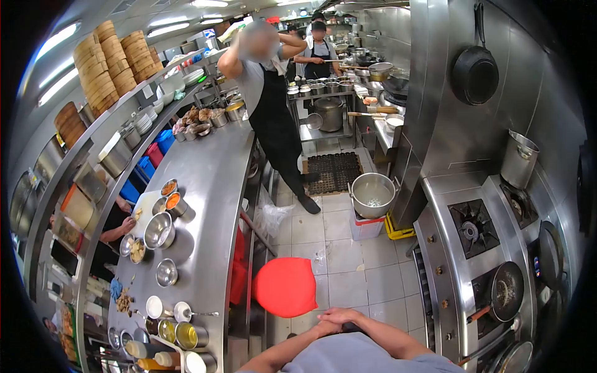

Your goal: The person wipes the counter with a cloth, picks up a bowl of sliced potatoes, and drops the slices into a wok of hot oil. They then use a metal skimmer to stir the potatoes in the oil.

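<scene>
In front of my waist, my left hand lies over my right hand, its fingers closed around it. The fingers of my right hand are mostly hidden beneath. No utensil shows in either hand. Closest to them is a red stool seat, just ahead and to the left on the tiled floor. Further forward, a large pot with something pale inside stands on a white container.
To the left runs a steel counter with metal bowls and oil containers; a person's hand is at its far side. Stove burners and a frying pan are right. An aproned person stands ahead, arms raised.
</scene>
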`<state>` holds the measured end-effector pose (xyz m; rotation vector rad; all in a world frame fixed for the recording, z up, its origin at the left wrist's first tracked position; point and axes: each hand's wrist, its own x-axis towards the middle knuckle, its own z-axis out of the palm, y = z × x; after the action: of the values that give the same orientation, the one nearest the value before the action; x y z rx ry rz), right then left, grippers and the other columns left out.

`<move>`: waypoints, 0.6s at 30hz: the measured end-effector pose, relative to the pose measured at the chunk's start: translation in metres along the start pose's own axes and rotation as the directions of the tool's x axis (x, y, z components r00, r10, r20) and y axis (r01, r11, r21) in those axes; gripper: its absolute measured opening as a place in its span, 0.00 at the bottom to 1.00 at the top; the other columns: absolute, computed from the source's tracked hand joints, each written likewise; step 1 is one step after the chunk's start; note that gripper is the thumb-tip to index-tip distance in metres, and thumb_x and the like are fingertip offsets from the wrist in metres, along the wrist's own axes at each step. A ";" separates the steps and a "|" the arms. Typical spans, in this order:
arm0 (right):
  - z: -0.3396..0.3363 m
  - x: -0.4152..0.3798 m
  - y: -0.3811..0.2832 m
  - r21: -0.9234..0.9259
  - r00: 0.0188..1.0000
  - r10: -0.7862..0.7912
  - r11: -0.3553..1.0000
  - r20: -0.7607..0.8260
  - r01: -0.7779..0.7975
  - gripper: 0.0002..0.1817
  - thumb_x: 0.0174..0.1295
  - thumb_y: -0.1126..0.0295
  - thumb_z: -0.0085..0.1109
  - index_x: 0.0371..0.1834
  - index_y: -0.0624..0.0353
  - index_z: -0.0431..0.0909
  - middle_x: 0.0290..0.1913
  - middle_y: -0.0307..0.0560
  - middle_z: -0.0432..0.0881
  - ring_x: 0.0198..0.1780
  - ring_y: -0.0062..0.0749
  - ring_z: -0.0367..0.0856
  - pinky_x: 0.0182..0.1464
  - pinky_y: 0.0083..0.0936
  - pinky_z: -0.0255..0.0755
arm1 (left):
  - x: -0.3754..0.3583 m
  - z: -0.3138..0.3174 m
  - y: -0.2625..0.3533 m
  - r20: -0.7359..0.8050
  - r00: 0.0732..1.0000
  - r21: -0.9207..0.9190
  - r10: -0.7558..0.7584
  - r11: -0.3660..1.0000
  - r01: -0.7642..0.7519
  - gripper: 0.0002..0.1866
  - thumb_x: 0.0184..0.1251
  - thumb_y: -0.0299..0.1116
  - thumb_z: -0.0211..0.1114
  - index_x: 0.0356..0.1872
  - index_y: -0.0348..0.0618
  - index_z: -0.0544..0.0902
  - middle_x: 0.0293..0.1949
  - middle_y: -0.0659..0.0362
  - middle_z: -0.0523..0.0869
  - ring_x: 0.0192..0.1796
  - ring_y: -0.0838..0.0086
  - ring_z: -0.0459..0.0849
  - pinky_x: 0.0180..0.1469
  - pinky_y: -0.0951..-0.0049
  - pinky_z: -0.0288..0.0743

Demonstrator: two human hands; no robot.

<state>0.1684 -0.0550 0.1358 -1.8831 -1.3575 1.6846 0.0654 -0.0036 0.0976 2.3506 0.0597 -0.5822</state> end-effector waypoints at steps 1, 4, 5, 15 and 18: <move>0.001 -0.005 -0.005 0.003 1.000 0.005 1.000 0.008 -0.005 0.35 0.63 0.40 0.38 0.62 0.58 0.67 0.65 0.55 0.66 0.66 0.48 0.62 0.67 0.36 0.55 | 0.004 0.013 -0.009 0.003 1.000 -0.010 -0.001 1.000 0.001 0.26 0.60 0.46 0.62 0.57 0.48 0.74 0.60 0.55 0.73 0.62 0.62 0.69 0.62 0.63 0.62; 0.005 -0.004 -0.006 -0.102 0.979 -0.179 0.980 -0.094 0.170 0.32 0.66 0.44 0.35 0.61 0.57 0.68 0.65 0.56 0.65 0.66 0.49 0.61 0.67 0.36 0.54 | 0.016 0.036 -0.037 -0.101 0.992 0.048 0.081 0.996 -0.077 0.20 0.58 0.41 0.59 0.52 0.50 0.78 0.55 0.55 0.76 0.60 0.60 0.70 0.60 0.60 0.64; 0.014 0.006 0.000 -0.102 0.975 -0.194 0.978 -0.110 0.184 0.31 0.66 0.46 0.35 0.61 0.57 0.68 0.64 0.56 0.66 0.65 0.50 0.62 0.67 0.37 0.54 | 0.015 0.040 -0.039 -0.107 0.991 0.056 0.085 0.995 -0.079 0.20 0.58 0.41 0.59 0.52 0.50 0.78 0.55 0.55 0.76 0.60 0.60 0.71 0.60 0.60 0.64; -0.004 -0.012 -0.004 0.203 0.978 -0.190 0.964 0.083 0.170 0.20 0.63 0.51 0.49 0.48 0.53 0.76 0.45 0.41 0.78 0.50 0.29 0.71 0.55 0.26 0.63 | 0.005 0.001 0.017 -0.050 0.997 0.023 0.050 0.999 -0.049 0.18 0.60 0.39 0.57 0.51 0.48 0.78 0.51 0.54 0.78 0.55 0.62 0.73 0.56 0.62 0.67; -0.009 -0.024 -0.008 0.259 0.975 -0.211 0.948 0.065 0.187 0.19 0.61 0.50 0.52 0.41 0.54 0.78 0.37 0.38 0.77 0.44 0.25 0.70 0.49 0.24 0.64 | 0.007 -0.001 0.024 -0.046 0.998 0.016 0.048 0.999 -0.047 0.17 0.61 0.38 0.57 0.51 0.47 0.78 0.50 0.53 0.78 0.53 0.63 0.74 0.54 0.63 0.67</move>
<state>0.1761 -0.0658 0.1588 -1.4944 -1.2512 1.7631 0.0768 -0.0220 0.1098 2.3732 0.0204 -0.5064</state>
